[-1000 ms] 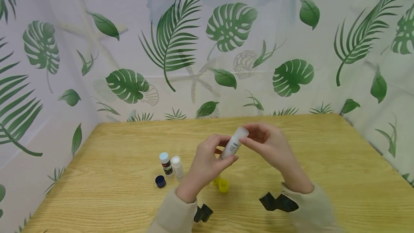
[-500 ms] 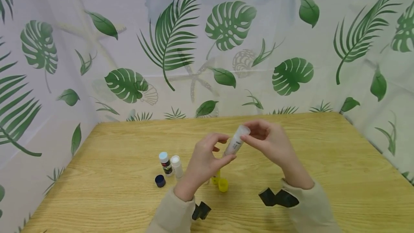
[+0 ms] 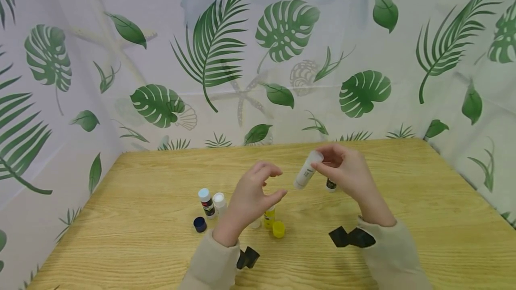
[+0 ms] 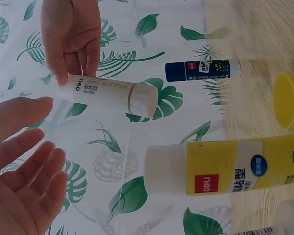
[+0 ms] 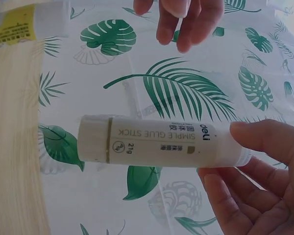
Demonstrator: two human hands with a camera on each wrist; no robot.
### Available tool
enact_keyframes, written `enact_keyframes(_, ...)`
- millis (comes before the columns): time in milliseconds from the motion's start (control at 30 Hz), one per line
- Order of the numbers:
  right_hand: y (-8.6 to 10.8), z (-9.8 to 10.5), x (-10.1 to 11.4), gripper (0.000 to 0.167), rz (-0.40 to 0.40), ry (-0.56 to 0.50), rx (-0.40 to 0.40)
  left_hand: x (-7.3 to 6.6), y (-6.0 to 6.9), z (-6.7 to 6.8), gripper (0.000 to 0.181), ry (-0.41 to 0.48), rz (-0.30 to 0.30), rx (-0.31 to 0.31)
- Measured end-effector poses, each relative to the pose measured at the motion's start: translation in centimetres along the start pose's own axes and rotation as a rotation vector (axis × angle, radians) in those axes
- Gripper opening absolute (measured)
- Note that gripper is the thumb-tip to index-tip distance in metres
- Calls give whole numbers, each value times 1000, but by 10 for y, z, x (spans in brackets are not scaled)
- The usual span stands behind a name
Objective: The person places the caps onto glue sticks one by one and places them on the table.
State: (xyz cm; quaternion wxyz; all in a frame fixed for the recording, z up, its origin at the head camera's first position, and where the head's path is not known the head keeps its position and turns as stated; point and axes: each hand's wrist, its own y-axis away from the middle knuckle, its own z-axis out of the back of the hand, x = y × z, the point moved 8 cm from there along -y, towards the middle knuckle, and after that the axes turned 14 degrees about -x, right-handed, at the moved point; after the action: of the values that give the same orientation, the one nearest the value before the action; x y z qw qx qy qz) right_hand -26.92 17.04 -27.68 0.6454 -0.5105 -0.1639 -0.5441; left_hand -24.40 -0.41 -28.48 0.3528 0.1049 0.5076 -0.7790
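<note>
My right hand [image 3: 348, 171] pinches a white glue stick [image 3: 307, 172] by one end, between thumb and fingers, and holds it tilted above the table. Its printed label faces the camera in the right wrist view, where the glue stick [image 5: 157, 142] lies across the middle. To the left, my left hand [image 3: 251, 196] stands apart from it, thumb and fingers spread with nothing between them. Below the left hand are a yellow glue stick [image 3: 269, 219] and a yellow cap [image 3: 278, 229]. A dark blue glue stick [image 4: 203, 70] stands beyond, partly hidden by my right hand in the head view.
At left on the wooden table [image 3: 141, 236] stand a black-labelled glue stick [image 3: 207, 203] and a white one [image 3: 219, 203], with a dark cap [image 3: 199, 224] before them. A small whitish item [image 3: 255, 223] sits beside the yellow glue stick. A leaf-patterned cloth [image 3: 225, 79] hangs behind.
My left hand has let go of the white glue stick and its fingers have spread. My right hand has carried the stick right and slightly up, away from the left hand.
</note>
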Motion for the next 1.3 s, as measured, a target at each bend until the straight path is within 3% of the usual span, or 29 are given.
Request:
enact_keyframes(367,-6,-10,-19,28,-8,67,2,-1,1,-3,29,-59,-60,22)
enact_keyframes(700,-8,-23,-46,26,-41,150,0,0,2,-5,27,-82,-59,48)
enact_keyframes(1300,-5,-36,-68,27,-48,246,23,-3,3,-5,26,-79,-50,73)
